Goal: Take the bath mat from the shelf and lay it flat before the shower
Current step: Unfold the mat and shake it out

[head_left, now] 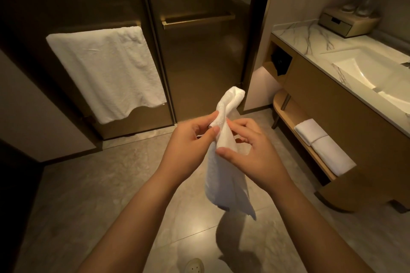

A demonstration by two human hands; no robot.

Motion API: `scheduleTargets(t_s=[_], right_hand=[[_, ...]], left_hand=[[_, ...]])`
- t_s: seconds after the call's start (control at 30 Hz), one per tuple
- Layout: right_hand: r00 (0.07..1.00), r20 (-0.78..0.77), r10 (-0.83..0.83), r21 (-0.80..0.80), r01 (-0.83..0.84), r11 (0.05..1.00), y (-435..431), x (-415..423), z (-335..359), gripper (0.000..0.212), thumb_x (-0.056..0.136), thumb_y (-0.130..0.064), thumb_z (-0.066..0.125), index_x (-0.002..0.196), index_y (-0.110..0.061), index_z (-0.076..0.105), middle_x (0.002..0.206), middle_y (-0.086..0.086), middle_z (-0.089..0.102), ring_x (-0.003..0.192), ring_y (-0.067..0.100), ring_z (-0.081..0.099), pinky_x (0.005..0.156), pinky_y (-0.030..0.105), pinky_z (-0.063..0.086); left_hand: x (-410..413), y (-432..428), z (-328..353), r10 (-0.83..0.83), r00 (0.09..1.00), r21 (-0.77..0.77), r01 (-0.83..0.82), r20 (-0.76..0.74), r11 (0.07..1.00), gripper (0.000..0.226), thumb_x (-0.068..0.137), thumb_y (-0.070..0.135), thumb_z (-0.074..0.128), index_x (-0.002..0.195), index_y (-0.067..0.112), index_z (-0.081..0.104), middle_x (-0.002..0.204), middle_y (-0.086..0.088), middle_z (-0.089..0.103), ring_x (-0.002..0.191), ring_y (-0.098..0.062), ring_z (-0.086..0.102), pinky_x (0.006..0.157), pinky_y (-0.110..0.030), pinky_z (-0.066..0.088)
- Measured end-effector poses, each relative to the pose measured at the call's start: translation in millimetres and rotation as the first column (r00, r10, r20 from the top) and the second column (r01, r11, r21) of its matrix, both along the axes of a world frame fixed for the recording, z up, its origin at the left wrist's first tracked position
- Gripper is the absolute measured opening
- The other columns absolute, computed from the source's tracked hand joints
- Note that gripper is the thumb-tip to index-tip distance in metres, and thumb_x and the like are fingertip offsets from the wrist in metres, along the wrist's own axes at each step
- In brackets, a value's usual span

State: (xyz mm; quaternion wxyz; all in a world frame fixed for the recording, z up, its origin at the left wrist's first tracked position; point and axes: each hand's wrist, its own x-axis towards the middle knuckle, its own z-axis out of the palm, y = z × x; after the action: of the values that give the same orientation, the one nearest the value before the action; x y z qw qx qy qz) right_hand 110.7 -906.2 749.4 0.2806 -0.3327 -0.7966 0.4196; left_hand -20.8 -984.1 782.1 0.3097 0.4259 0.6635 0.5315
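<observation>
A white bath mat (224,173) hangs bunched and crumpled in mid-air over the floor, its top end sticking up above my fingers. My left hand (188,142) pinches its upper part from the left. My right hand (250,150) grips the same part from the right, thumb pressed on the cloth. The mat's lower end dangles free above the tiled floor (93,195). The glass shower door (199,51) stands shut straight ahead. The low wooden shelf (288,117) under the vanity is at the right.
A white towel (106,68) hangs on the bar of the left glass panel. Two folded white towels (324,144) lie on the shelf. The marble vanity with sink (363,68) is at the right, a small box (346,22) on it. A floor drain (194,266) is near my feet.
</observation>
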Motion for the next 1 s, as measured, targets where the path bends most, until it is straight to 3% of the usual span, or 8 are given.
scheduleTargets(t_s=[0.13, 0.27, 0.43, 0.57, 0.7, 0.83, 1.0], right_hand=[[1.0, 0.001, -0.008, 0.03, 0.008, 1.0, -5.1, -0.3, -5.2, 0.081, 0.058, -0.068, 0.064, 0.13, -0.036, 0.048, 0.112, -0.028, 0.043, 0.106, -0.013, 0.045, 0.073, -0.003, 0.038], [0.997, -0.017, -0.073, 0.069, 0.074, 0.995, -8.5, -3.9, -13.8, 0.07, 0.068, -0.051, 0.075, 0.131, -0.035, 0.046, 0.114, -0.027, 0.042, 0.103, -0.009, 0.049, 0.072, -0.004, 0.037], [0.993, -0.098, -0.073, 0.061, 0.079, 0.995, -11.1, -4.5, -16.9, 0.044, 0.086, -0.032, 0.062, 0.128, -0.027, 0.052, 0.11, -0.027, 0.045, 0.105, -0.012, 0.048, 0.074, -0.002, 0.039], [0.978, -0.184, -0.103, -0.001, 0.105, 0.994, -15.4, -6.6, -16.9, 0.026, 0.094, -0.024, 0.051, 0.118, -0.036, 0.054, 0.108, -0.03, 0.05, 0.101, -0.018, 0.05, 0.075, 0.0, 0.041], [0.96, -0.213, -0.183, -0.077, 0.17, 0.982, -17.7, -5.8, -16.7, 0.023, 0.092, -0.029, 0.055, 0.113, -0.039, 0.059, 0.104, -0.029, 0.06, 0.098, -0.01, 0.057, 0.077, 0.007, 0.048], [0.937, -0.226, -0.267, -0.12, 0.245, 0.962, -11.4, 4.4, -12.9, 0.021, 0.093, -0.025, 0.056, 0.11, -0.033, 0.064, 0.104, -0.018, 0.067, 0.093, -0.001, 0.063, 0.078, 0.019, 0.054], [0.905, -0.142, -0.4, -0.029, 0.4, 0.916, 4.4, 21.8, -13.3, 0.026, 0.094, -0.022, 0.054, 0.118, -0.027, 0.062, 0.11, -0.012, 0.065, 0.095, 0.004, 0.061, 0.084, 0.029, 0.054]], left_hand=[[1.6, 2.3, -1.8, 0.001, 1.0, -0.006, -0.001, 0.0, 1.0, 0.032, 0.09, 0.02, 0.057, 0.121, 0.027, 0.061, 0.11, 0.007, 0.07, 0.097, -0.008, 0.066, 0.088, -0.041, 0.055], [2.6, 3.9, -3.6, 0.016, 1.0, 0.009, -0.016, 0.007, 1.0, 0.029, 0.09, 0.02, 0.058, 0.117, 0.03, 0.063, 0.107, 0.01, 0.07, 0.095, -0.006, 0.067, 0.086, -0.039, 0.056], [0.7, 2.7, -6.6, 0.02, 1.0, 0.063, -0.021, 0.021, 0.998, 0.026, 0.091, 0.021, 0.058, 0.11, 0.037, 0.065, 0.103, 0.018, 0.07, 0.095, -0.002, 0.066, 0.085, -0.033, 0.056], [-0.5, 1.7, -10.0, 0.061, 0.998, 0.081, -0.058, -0.03, 0.995, 0.025, 0.091, 0.025, 0.057, 0.103, 0.046, 0.064, 0.101, 0.022, 0.07, 0.096, -0.001, 0.065, 0.084, -0.033, 0.056], [-7.2, -0.2, -14.3, 0.123, 0.992, 0.096, -0.119, -0.031, 0.988, 0.021, 0.092, 0.024, 0.057, 0.108, 0.032, 0.068, 0.101, 0.013, 0.071, 0.096, -0.004, 0.065, 0.083, -0.035, 0.056], [-15.4, -3.1, -16.5, 0.211, 0.975, 0.111, -0.203, -0.065, 0.973, 0.02, 0.092, 0.022, 0.056, 0.106, 0.029, 0.067, 0.097, 0.015, 0.07, 0.091, 0.003, 0.064, 0.078, -0.025, 0.056], [-19.4, -2.5, -16.0, 0.277, 0.946, 0.144, -0.254, -0.171, 0.956, 0.02, 0.096, 0.025, 0.049, 0.109, 0.028, 0.063, 0.097, 0.02, 0.064, 0.091, 0.006, 0.059, 0.074, -0.015, 0.051]])
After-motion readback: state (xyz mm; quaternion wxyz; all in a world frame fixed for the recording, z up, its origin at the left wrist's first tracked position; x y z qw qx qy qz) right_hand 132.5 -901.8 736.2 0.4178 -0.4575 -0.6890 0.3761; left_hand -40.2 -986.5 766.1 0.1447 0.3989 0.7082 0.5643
